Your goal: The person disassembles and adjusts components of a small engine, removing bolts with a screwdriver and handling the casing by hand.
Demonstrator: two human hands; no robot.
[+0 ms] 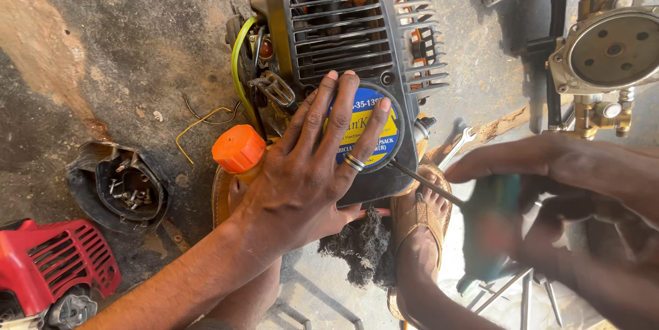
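A stained, dusty concrete floor (pixel 123 35) is seen under everything, with no table in view. At the middle a small engine (pixel 357 35) with a dark grey slatted cover is stood on the floor, and a round blue and yellow label (pixel 384 139) is fixed to its lower front. The left hand (pixel 309 172) is laid flat on that cover, its grip spread wide with the fingers fanned across the label. The right hand (pixel 549 199), blurred at the right edge, is closed around the teal handle of a screwdriver (pixel 439 189), whose tip is set just beside the label's rim. A brass and grey pump (pixel 607 49) is seen at top right, a red slatted cover (pixel 55 261) at bottom left, a black bowl-shaped part holding screws (pixel 123 186) beside it, and an orange cap (pixel 238 148) touching the left thumb side.
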